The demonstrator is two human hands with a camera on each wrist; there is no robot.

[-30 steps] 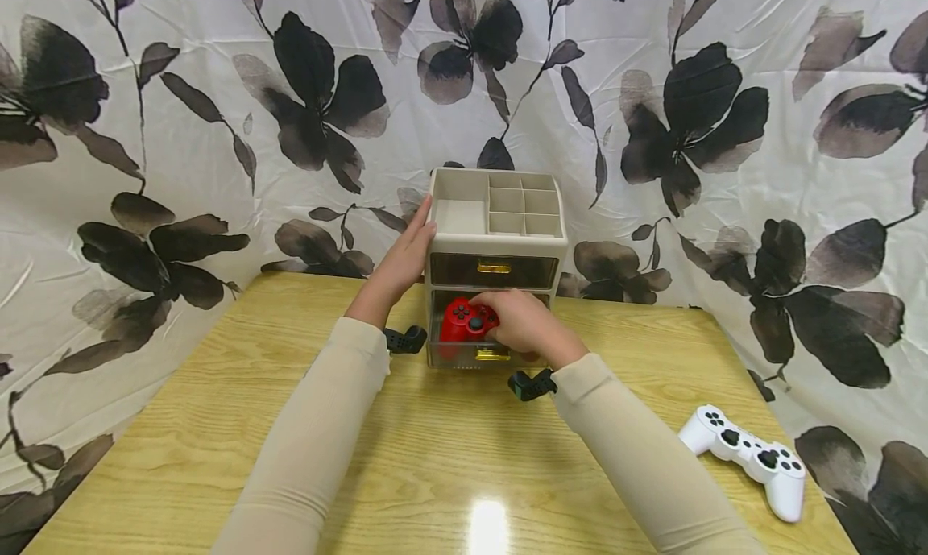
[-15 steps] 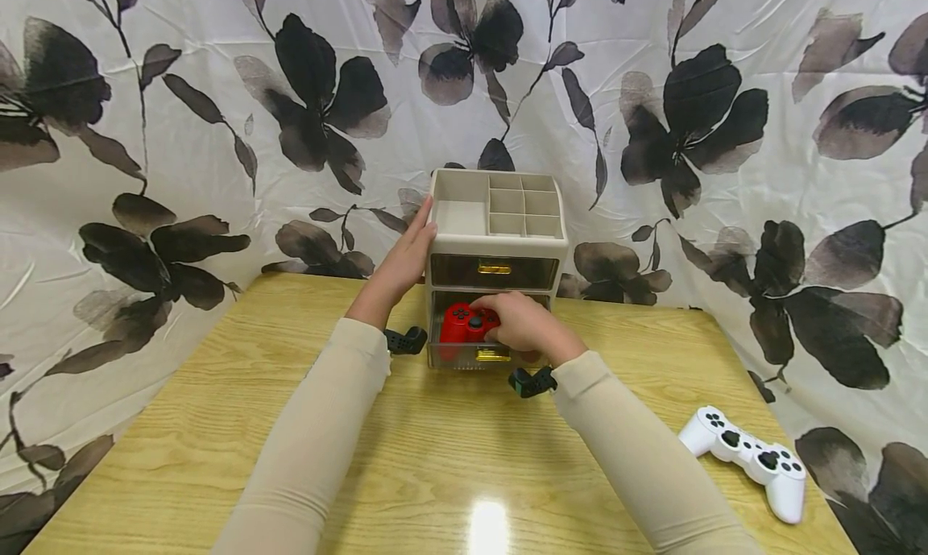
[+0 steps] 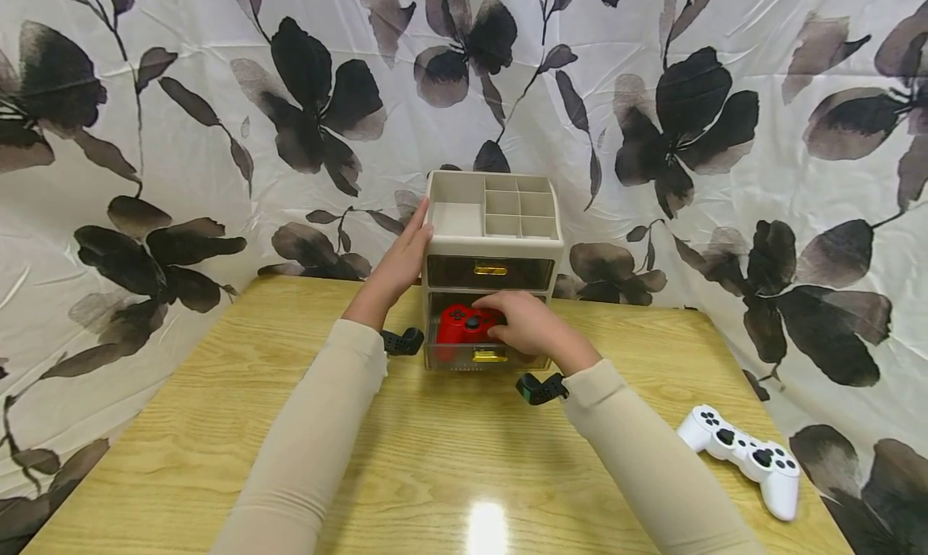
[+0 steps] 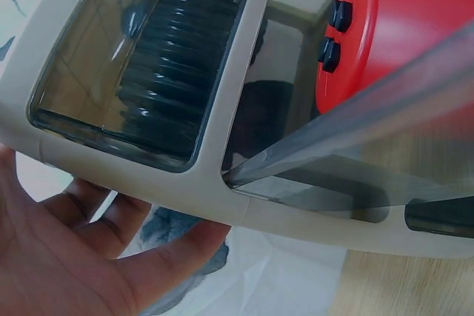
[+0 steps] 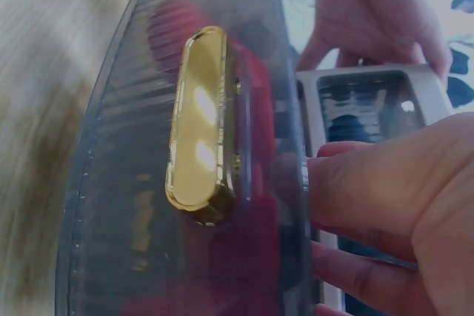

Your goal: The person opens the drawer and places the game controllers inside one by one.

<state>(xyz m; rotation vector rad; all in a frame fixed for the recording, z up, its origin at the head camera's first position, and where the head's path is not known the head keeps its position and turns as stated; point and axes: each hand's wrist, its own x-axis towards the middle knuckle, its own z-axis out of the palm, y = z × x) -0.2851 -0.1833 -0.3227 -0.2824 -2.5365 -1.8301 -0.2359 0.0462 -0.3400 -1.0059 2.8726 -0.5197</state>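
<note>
Your left hand (image 3: 395, 267), fingers extended, touches the drawer unit (image 3: 493, 246); can't tell whether right hand (image 3: 531, 325) grips red gamepad (image 3: 461, 328). Likely light, stiff, slick: hold its handgrip (image 3: 445, 333).

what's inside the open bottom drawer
A red game controller is in the bottom drawer, dimly visible through its tinted front. From above, the right hand hides part of the controller and anything beneath.

Red controller (image 3: 453, 331), floral backdrop (image 3: 406, 136).
</note>
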